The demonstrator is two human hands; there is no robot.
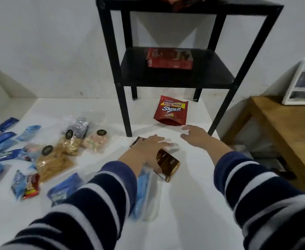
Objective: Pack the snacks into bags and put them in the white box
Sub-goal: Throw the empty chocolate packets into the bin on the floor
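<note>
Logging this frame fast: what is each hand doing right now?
Left hand: open, fingers flat on the brown snack box.
Right hand: open, holding nothing.

Two hands show at frame centre. One red pouch (170, 112) lies mid-frame, one red box (169, 58) on the shelf above, one brown box (168, 166) at centre. Three cookie bags (56, 163) with black round labels sit left of centre.
</note>
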